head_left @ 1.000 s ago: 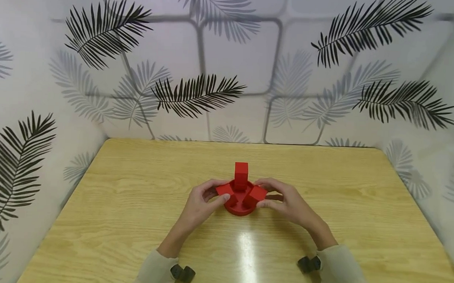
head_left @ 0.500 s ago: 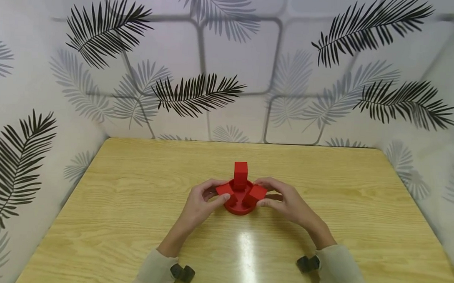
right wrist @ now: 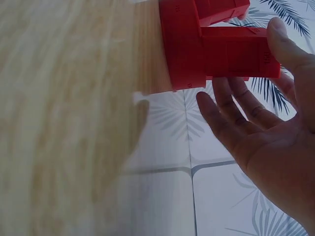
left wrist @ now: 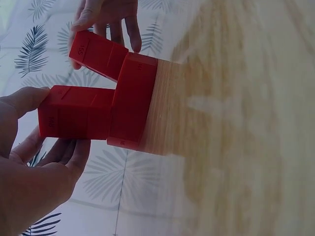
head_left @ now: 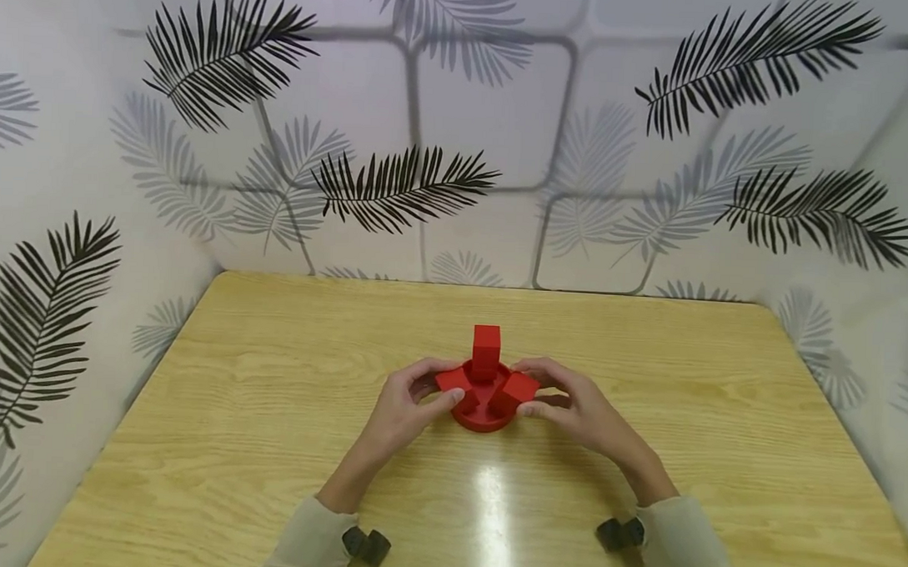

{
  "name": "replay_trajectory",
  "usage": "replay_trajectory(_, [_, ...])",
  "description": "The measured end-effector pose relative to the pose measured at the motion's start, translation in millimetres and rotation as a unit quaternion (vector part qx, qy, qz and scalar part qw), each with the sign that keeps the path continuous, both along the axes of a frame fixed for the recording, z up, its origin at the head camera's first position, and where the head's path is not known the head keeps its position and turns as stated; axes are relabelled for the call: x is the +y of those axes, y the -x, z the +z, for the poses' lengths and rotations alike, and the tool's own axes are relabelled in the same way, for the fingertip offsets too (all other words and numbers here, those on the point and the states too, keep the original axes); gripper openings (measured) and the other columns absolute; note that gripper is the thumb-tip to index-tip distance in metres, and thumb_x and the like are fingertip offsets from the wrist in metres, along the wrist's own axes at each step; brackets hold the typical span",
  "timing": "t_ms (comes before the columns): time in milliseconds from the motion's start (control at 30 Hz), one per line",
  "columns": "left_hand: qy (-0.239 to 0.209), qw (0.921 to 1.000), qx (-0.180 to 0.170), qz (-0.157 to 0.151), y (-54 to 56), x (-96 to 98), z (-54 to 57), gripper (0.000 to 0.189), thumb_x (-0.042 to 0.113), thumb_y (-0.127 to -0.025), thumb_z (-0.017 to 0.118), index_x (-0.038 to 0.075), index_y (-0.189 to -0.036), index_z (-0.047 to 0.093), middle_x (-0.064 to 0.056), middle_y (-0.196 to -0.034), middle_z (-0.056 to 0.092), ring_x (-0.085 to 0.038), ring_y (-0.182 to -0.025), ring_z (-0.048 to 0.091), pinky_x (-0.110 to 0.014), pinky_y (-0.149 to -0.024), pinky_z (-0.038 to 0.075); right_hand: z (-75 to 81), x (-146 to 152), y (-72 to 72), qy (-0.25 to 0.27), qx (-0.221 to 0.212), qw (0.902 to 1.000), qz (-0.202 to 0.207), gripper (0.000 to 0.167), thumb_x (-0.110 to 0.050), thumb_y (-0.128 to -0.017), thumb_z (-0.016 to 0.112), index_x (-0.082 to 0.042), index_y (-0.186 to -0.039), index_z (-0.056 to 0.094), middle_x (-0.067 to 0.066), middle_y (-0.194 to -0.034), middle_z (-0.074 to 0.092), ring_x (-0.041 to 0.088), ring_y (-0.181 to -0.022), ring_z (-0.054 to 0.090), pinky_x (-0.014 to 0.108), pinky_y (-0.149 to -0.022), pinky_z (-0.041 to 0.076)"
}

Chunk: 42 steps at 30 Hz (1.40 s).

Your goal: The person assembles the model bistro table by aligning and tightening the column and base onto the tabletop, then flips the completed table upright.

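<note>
A round red base (head_left: 482,423) with a raised rim sits on the table near the middle. Three red blocks stand up from it: a left block (head_left: 455,380), a right block (head_left: 516,391) and a back block (head_left: 486,345). My left hand (head_left: 403,411) holds the left block between thumb and fingers, the thumb on its upper end in the left wrist view. On the other side, my right hand (right wrist: 275,132) holds the right block, thumb on top and fingers beneath. Faint marks show on the blocks; how they join the base is hard to see.
The pale wooden table (head_left: 270,377) runs back to a wall (head_left: 476,92) patterned with dark and grey leaves. Small black pieces are worn at the left cuff (head_left: 365,547) and the right cuff (head_left: 620,534). Light reflects off the table in front of the base.
The head view has shifted slightly. Both hands keep their hold on the red blocks, and nothing else visibly moves.
</note>
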<state>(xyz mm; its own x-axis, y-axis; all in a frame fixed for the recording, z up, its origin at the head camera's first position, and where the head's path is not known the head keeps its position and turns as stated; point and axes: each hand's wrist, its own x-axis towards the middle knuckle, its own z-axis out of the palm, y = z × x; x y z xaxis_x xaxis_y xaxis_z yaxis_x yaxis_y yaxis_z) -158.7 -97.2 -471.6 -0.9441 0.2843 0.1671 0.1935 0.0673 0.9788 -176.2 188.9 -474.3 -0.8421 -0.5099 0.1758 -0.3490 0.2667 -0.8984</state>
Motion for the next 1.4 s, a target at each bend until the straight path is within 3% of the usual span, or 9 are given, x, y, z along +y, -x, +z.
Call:
replay_trajectory(200, [0.024,0.9997,-0.001,-0.010,-0.9,-8.9,-1.9,0.052,0.009,-0.091,0.079,0.000,-0.138,0.060,-0.017,-0.138,0.060,-0.027,-0.124,0.058,-0.041,-0.106,0.052,-1.3,-3,-1.5,-0.013,-0.021,0.9996,0.013,0.065,-0.018,-0.090,0.081,-0.014,-0.148,0.051,0.006,-0.135,0.062,0.028,-0.117,0.063,0.050,-0.099,0.056])
replay_trajectory(367, [0.059,0.9982,0.001,-0.006,0.9,-11.9,-2.7,0.066,0.011,-0.087,0.084,0.002,-0.145,0.054,-0.015,-0.143,0.056,-0.030,-0.130,0.055,-0.046,-0.108,0.050,-0.8,-7,0.0,-0.025,-0.025,0.9994,0.004,0.072,-0.019,-0.088,0.084,-0.009,-0.150,0.049,0.007,-0.142,0.057,0.034,-0.118,0.062,0.053,-0.099,0.055])
replay_trajectory(500, [0.074,0.9970,-0.024,-0.007,2.4,-11.6,-5.1,0.074,0.008,-0.085,0.084,0.001,-0.150,0.048,-0.017,-0.143,0.054,-0.035,-0.130,0.054,-0.049,-0.109,0.048,-1.5,-9,0.8,-0.030,-0.051,0.9982,0.000,0.073,-0.016,-0.087,0.084,-0.004,-0.149,0.047,0.012,-0.144,0.055,0.037,-0.119,0.062,0.052,-0.100,0.055])
replay_trajectory(700, [0.069,0.9942,-0.067,-0.048,4.7,-10.8,-9.3,0.081,0.001,-0.087,0.080,-0.005,-0.155,0.036,-0.024,-0.151,0.045,-0.043,-0.128,0.056,-0.051,-0.108,0.048,-4.7,-13,-0.5,-0.031,-0.078,0.9964,-0.011,0.077,-0.014,-0.088,0.084,-0.003,-0.151,0.041,0.018,-0.141,0.054,0.037,-0.116,0.063,0.047,-0.099,0.056])
replay_trajectory(867, [0.065,0.9941,-0.061,-0.063,5.2,-5.3,-12.0,0.080,-0.002,-0.087,0.079,-0.005,-0.154,0.035,-0.025,-0.152,0.044,-0.044,-0.131,0.054,-0.050,-0.109,0.047,-9.8,-16,-1.9,-0.070,-0.057,0.9956,-0.026,0.082,-0.020,-0.086,0.086,-0.009,-0.153,0.041,0.013,-0.141,0.057,0.031,-0.113,0.064,0.044,-0.096,0.058])
replay_trajectory(1100, [0.100,0.9937,-0.036,-0.037,2.7,5.2,-17.4,0.078,-0.008,-0.083,0.079,-0.002,-0.152,0.043,-0.020,-0.144,0.050,-0.039,-0.129,0.057,-0.046,-0.108,0.050,-13.3,-20,-5.4,-0.086,-0.054,0.9941,-0.040,0.082,-0.016,-0.085,0.086,-0.006,-0.154,0.042,0.013,-0.138,0.058,0.027,-0.108,0.065,0.044,-0.095,0.056])
replay_trajectory(1400, [0.102,0.9938,-0.043,-0.013,1.6,10.1,-18.3,0.077,-0.009,-0.081,0.081,-0.003,-0.149,0.046,-0.021,-0.138,0.052,-0.040,-0.123,0.061,-0.043,-0.102,0.054,-8.5,-23,-10.1,-0.099,-0.061,0.9909,-0.067,0.079,-0.018,-0.083,0.088,-0.006,-0.150,0.047,0.014,-0.134,0.062,0.025,-0.102,0.066,0.043,-0.092,0.056])
